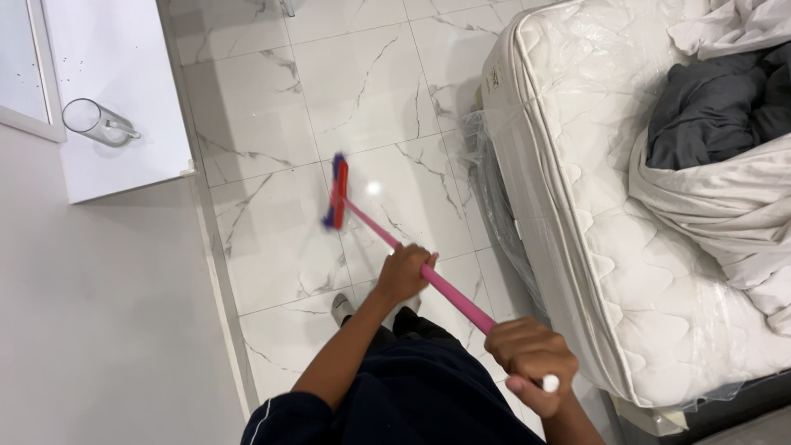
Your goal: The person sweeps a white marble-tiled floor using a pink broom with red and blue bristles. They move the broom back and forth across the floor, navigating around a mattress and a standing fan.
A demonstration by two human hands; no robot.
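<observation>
a long pink-handled broom point(387, 237) with a red and blue head slants across the white marble floor tiles point(272, 99), head blurred.

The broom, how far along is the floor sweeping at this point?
Done: the marble tiles show no visible dirt or debris, though fine dust would not show. In hand: the left hand and right hand both grip the pink broom, its blurred head on the tiles beside the mattress. Left: no swept pile or dustpan is in view, so the remaining area cannot be judged.
</observation>
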